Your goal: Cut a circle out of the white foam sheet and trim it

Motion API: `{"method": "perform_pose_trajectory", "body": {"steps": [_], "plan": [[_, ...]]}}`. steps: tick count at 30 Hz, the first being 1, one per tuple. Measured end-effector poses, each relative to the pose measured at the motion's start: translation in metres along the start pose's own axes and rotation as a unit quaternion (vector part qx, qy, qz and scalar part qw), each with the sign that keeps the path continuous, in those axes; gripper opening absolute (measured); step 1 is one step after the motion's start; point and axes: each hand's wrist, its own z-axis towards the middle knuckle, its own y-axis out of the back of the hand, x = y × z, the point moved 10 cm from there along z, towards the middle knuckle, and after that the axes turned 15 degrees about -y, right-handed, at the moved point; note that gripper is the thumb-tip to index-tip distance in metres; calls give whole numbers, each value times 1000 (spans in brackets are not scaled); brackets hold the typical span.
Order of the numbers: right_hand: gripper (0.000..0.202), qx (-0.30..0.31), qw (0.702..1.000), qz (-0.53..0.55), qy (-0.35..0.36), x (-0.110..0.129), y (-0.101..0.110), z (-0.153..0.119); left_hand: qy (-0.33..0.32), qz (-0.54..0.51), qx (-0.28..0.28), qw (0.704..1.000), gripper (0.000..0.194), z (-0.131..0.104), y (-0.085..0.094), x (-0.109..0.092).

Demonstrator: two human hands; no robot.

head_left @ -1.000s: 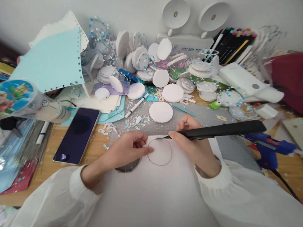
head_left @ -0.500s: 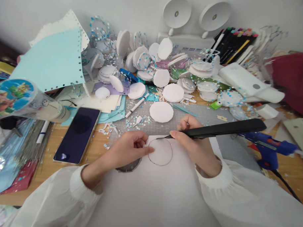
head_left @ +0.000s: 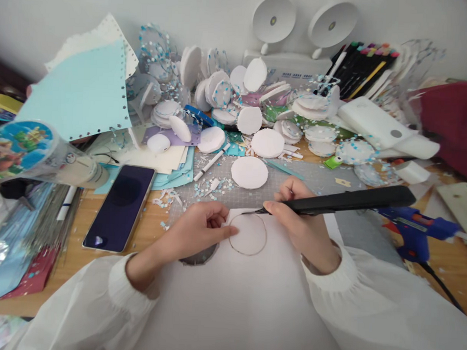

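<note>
A thin wire ring [head_left: 265,243] lies on a large white sheet [head_left: 248,298]. My left hand [head_left: 201,225] is at its left side, fingers curled, with the thumb tip on the ring's edge; what lies under the curled fingers is hidden. My right hand [head_left: 295,223] grips a long black tool [head_left: 347,201] with a narrow pointed tip, whose exact kind I cannot make out. That tip meets the top of the ring. Beside my left wrist, a round cut-out in the sheet shows dark grey. A white disc [head_left: 249,172] rests just beyond the sheet.
Behind are several white discs [head_left: 268,142] and star-trimmed rings. A phone [head_left: 119,207] and a patterned cup [head_left: 46,153] stand left; a blue glue gun [head_left: 415,232] with its cord lies right. A marker [head_left: 212,162] and star scraps sit on the grey cutting mat [head_left: 325,173].
The black tool's rear end has shifted slightly right and down. Both hands and the ring stay in nearly the same place.
</note>
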Motion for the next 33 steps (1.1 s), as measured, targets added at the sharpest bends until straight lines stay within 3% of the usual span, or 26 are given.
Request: {"method": "perform_pose_trajectory", "body": {"steps": [33], "plan": [[31, -18, 994, -31, 99, 9, 5, -7, 16, 5, 6, 1000, 24, -2, 0, 1]]}}
